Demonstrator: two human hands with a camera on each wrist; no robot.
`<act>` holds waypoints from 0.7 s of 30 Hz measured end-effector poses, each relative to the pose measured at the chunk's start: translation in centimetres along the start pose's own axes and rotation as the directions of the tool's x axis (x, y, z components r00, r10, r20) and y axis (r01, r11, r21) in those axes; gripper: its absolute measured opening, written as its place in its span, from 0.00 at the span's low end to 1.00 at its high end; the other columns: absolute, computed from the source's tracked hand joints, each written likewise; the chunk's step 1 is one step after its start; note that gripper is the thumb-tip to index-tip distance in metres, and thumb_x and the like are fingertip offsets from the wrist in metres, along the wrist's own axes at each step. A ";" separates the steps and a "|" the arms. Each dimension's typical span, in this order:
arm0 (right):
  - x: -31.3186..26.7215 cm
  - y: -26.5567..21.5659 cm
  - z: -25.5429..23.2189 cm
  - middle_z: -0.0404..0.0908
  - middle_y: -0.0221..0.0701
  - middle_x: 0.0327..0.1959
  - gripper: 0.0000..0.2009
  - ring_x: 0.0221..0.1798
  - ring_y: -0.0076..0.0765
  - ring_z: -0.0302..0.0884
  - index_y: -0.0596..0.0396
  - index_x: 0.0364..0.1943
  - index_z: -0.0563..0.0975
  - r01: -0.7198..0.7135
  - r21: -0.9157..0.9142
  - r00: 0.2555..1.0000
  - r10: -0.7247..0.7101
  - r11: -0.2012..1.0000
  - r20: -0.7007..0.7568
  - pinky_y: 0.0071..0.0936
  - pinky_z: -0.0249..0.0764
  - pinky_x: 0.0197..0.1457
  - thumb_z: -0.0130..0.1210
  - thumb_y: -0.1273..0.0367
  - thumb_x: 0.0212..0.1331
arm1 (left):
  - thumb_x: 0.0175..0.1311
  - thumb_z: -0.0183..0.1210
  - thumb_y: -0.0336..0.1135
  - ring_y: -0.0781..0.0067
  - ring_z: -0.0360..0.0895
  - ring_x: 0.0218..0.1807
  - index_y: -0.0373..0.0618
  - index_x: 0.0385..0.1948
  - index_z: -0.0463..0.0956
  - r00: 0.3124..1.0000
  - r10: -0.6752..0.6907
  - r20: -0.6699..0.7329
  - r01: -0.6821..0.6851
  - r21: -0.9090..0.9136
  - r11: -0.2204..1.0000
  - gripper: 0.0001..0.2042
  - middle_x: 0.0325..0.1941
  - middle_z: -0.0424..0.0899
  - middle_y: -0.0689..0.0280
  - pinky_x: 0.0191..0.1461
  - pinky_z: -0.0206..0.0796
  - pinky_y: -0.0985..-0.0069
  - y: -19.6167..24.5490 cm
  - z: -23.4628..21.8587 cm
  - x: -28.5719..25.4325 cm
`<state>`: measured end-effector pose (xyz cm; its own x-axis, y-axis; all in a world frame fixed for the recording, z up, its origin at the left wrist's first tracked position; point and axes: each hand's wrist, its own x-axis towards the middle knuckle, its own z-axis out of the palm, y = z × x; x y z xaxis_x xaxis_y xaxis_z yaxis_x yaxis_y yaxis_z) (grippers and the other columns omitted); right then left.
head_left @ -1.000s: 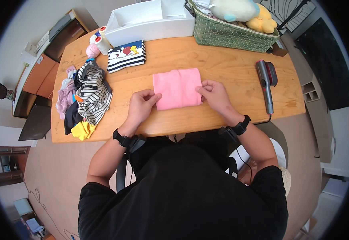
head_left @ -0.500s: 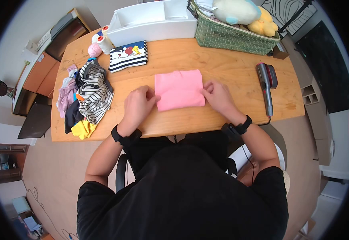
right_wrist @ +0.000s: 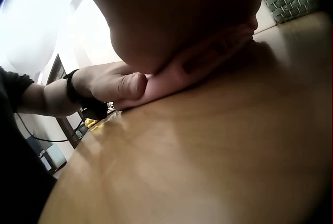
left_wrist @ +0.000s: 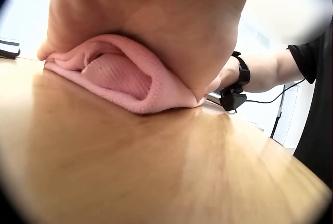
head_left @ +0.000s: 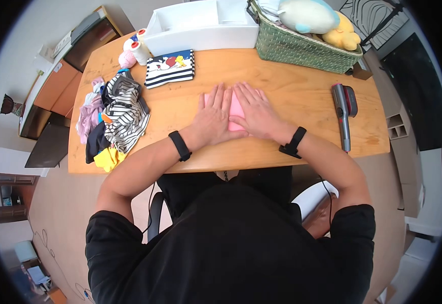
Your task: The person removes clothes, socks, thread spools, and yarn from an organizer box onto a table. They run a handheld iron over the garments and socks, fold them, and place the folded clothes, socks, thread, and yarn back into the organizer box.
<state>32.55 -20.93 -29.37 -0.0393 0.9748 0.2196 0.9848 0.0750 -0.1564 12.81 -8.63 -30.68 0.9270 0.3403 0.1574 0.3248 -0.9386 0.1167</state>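
Note:
A folded pink cloth lies on the wooden table, mostly covered by both hands. My left hand presses flat on its left part with fingers straight and pointing away from me. On the right part rests my right hand, fingers also stretched out, its thumb close to the left thumb. From the left wrist view, the pink cloth shows its rolled layers under the palm, with an opening at the side. Over in the right wrist view, the cloth's edge appears beneath the dark palm, beside the left thumb.
Left on the table sits a pile of crumpled clothes. A folded striped garment, thread spools, a white bin and a green basket with plush toys stand behind. At right lies a grey corded brush-like appliance.
Both hands have let go of the cloth's side edges and moved inward on top of it, fingers now spread flat. The head view has shifted slightly.

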 end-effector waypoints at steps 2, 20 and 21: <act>0.1 0.5 0.0 0.59 0.52 0.93 0.48 0.96 0.57 0.51 0.66 0.89 0.59 0.001 0.006 1.000 -0.001 1.000 0.023 0.62 0.54 0.94 0.58 0.41 0.82 | 0.63 0.60 0.89 0.25 0.47 0.95 0.20 0.87 0.50 1.000 0.015 -0.025 -0.015 0.003 1.000 0.73 0.92 0.53 0.26 0.90 0.46 0.25 -0.3 -0.1 0.1; -2.3 3.0 -4.2 0.81 0.63 0.72 0.40 0.75 0.63 0.81 0.73 0.74 0.75 -0.508 0.428 0.853 0.506 0.748 0.127 0.50 0.77 0.79 0.65 0.47 0.78 | 0.65 0.80 0.65 0.36 0.84 0.74 0.19 0.79 0.67 0.920 -0.392 -0.018 0.346 -0.436 0.831 0.57 0.74 0.81 0.28 0.76 0.78 0.54 -5.9 -3.7 -2.6; -1.4 3.0 -4.8 0.91 0.61 0.61 0.35 0.64 0.61 0.92 0.74 0.66 0.83 -0.570 0.468 0.804 0.576 0.676 0.147 0.48 0.85 0.69 0.69 0.50 0.75 | 0.62 0.83 0.62 0.37 0.89 0.65 0.18 0.68 0.75 0.897 -0.428 0.112 0.432 -0.425 0.795 0.50 0.62 0.87 0.32 0.69 0.82 0.53 -4.8 -5.5 -1.7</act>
<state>36.35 -23.06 -25.56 0.5108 0.8579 -0.0555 0.6086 -0.4064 -0.6815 8.64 -4.37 -26.13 0.7137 0.7002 -0.0186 0.5791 -0.5750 0.5780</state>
